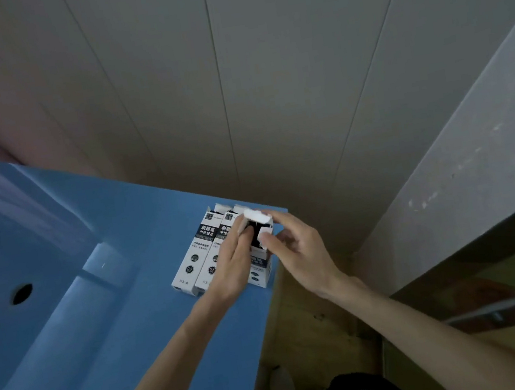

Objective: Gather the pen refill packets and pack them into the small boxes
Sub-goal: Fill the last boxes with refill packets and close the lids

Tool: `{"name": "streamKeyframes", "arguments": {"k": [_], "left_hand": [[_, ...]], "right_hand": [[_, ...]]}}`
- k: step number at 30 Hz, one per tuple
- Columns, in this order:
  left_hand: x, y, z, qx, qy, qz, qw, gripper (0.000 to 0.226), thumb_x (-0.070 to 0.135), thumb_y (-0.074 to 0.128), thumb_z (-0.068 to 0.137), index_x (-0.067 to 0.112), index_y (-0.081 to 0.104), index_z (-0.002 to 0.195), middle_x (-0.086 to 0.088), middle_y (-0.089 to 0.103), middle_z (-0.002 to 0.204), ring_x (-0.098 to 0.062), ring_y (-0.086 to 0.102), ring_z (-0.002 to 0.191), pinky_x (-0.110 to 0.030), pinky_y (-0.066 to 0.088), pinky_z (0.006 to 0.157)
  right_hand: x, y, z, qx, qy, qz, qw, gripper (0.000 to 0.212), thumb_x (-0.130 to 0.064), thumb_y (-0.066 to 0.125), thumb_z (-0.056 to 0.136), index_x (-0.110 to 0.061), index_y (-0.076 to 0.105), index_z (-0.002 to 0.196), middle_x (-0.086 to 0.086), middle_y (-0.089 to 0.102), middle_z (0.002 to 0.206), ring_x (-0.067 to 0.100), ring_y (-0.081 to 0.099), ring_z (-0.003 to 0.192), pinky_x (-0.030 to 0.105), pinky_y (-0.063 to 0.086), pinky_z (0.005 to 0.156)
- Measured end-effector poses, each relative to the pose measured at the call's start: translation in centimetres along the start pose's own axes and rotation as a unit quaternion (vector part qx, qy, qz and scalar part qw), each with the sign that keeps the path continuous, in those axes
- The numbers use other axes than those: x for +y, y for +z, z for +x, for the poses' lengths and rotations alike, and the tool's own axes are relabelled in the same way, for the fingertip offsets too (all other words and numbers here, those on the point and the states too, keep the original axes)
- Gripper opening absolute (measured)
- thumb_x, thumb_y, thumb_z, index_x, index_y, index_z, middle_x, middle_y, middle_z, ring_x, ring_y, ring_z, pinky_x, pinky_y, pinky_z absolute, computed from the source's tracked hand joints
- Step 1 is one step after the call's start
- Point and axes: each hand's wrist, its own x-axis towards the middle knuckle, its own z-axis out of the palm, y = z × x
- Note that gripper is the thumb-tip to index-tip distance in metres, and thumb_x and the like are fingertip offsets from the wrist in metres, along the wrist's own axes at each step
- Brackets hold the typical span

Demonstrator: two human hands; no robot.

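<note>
Hidden: the third refill box (260, 271) is mostly covered by both hands; its dark contents cannot be made out.
Left hand (233, 267): fingers straight, resting across the boxes, fingertips at the open end.
Right hand (297, 249): pinches the white flap (257, 217) of that box.
Boxes: two more refill boxes (191, 254) lie just left of the left hand, on the blue counter (133, 313).

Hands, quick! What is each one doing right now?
Left hand: open, straight fingers resting on the small boxes.
Right hand: pinching the white flap of the open box.
</note>
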Motion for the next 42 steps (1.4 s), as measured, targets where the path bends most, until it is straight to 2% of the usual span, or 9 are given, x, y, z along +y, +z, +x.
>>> {"name": "streamKeyframes", "arguments": {"k": [3, 7, 10, 17, 22, 26, 34, 39, 42], "left_hand": [[0.1, 0.0, 0.1, -0.005, -0.007, 0.019, 1.0, 0.033, 0.011, 0.03, 0.112, 0.018, 0.06, 0.125, 0.001, 0.064, 0.12, -0.008, 0.06, 0.113, -0.017, 0.044, 0.096], [0.5, 0.1, 0.0, -0.016, -0.047, 0.028, 0.998, 0.031, 0.019, 0.029, 0.113, 0.009, 0.058, 0.112, -0.003, 0.063, 0.105, -0.017, 0.06, 0.097, -0.026, 0.049, 0.088], [0.9, 0.2, -0.2, -0.037, -0.07, -0.003, 0.997, 0.043, 0.027, 0.022, 0.113, 0.011, 0.061, 0.118, -0.01, 0.068, 0.111, -0.029, 0.064, 0.106, -0.036, 0.053, 0.093], [0.3, 0.6, -0.5, -0.007, -0.113, -0.015, 0.993, 0.047, 0.019, 0.017, 0.113, 0.016, 0.055, 0.139, -0.012, 0.071, 0.12, -0.032, 0.065, 0.116, -0.048, 0.054, 0.098], [0.5, 0.5, -1.4, -0.006, -0.134, 0.013, 0.991, 0.052, 0.019, 0.014, 0.111, 0.006, 0.065, 0.113, -0.013, 0.073, 0.106, -0.027, 0.069, 0.101, -0.035, 0.053, 0.087], [0.5, 0.8, -2.5, 0.015, -0.139, -0.019, 0.99, 0.056, 0.029, 0.015, 0.113, 0.011, 0.068, 0.115, -0.01, 0.075, 0.109, -0.02, 0.069, 0.1, -0.023, 0.052, 0.083], [0.0, -1.8, -3.0, -0.015, -0.16, -0.012, 0.987, 0.055, 0.04, 0.019, 0.111, 0.017, 0.068, 0.121, -0.008, 0.073, 0.115, -0.025, 0.067, 0.11, -0.036, 0.052, 0.092], [-1.0, -5.2, -4.5, -0.039, -0.151, 0.018, 0.988, 0.053, 0.042, 0.021, 0.106, 0.033, 0.069, 0.088, 0.001, 0.071, 0.091, -0.021, 0.063, 0.09, -0.045, 0.049, 0.085], [-2.1, -8.3, -5.7, -0.078, -0.162, 0.046, 0.983, 0.048, 0.055, 0.023, 0.098, 0.034, 0.064, 0.086, 0.005, 0.067, 0.088, -0.021, 0.058, 0.087, -0.047, 0.049, 0.088]], "right_hand": [[0.0, 0.1, 0.0, 0.009, -0.008, -0.002, 1.0, 0.048, -0.056, 0.056, 0.098, -0.033, 0.061, 0.14, -0.017, 0.064, 0.127, 0.016, 0.07, 0.098, 0.043, 0.061, 0.078], [0.2, -0.3, 0.3, 0.031, -0.031, -0.004, 0.999, 0.036, -0.053, 0.051, 0.102, -0.034, 0.07, 0.126, -0.021, 0.067, 0.121, 0.014, 0.066, 0.111, 0.05, 0.061, 0.078], [-0.1, -0.9, 0.4, 0.03, -0.012, 0.024, 0.999, 0.028, -0.046, 0.054, 0.104, -0.035, 0.072, 0.122, -0.023, 0.069, 0.117, 0.014, 0.067, 0.109, 0.05, 0.061, 0.076], [-0.1, -1.6, -0.2, 0.026, -0.019, 0.026, 0.999, 0.03, -0.038, 0.054, 0.106, -0.025, 0.074, 0.123, -0.016, 0.072, 0.117, 0.01, 0.068, 0.102, 0.028, 0.057, 0.073], [-0.2, -0.9, -0.3, 0.048, -0.034, 0.029, 0.998, 0.035, -0.043, 0.055, 0.104, -0.019, 0.077, 0.116, -0.011, 0.073, 0.115, 0.009, 0.068, 0.107, 0.045, 0.061, 0.08], [-0.3, 0.0, -0.6, 0.081, -0.028, 0.008, 0.996, 0.044, -0.053, 0.051, 0.101, -0.02, 0.077, 0.113, -0.01, 0.075, 0.11, 0.01, 0.071, 0.099, 0.048, 0.061, 0.078], [-2.9, 2.8, -1.3, 0.117, 0.011, -0.021, 0.993, 0.037, -0.05, 0.052, 0.104, -0.027, 0.076, 0.089, -0.009, 0.073, 0.078, 0.01, 0.069, 0.074, 0.036, 0.055, 0.062], [-4.8, 6.7, -2.8, 0.127, 0.021, 0.019, 0.992, 0.05, -0.045, 0.058, 0.103, -0.005, 0.072, 0.078, 0.013, 0.067, 0.07, 0.032, 0.062, 0.069, 0.043, 0.047, 0.062], [-5.7, 9.4, -4.5, 0.143, 0.022, 0.021, 0.989, 0.034, -0.038, 0.061, 0.103, -0.013, 0.078, 0.089, 0.008, 0.073, 0.079, 0.028, 0.066, 0.075, 0.043, 0.05, 0.065]]}}
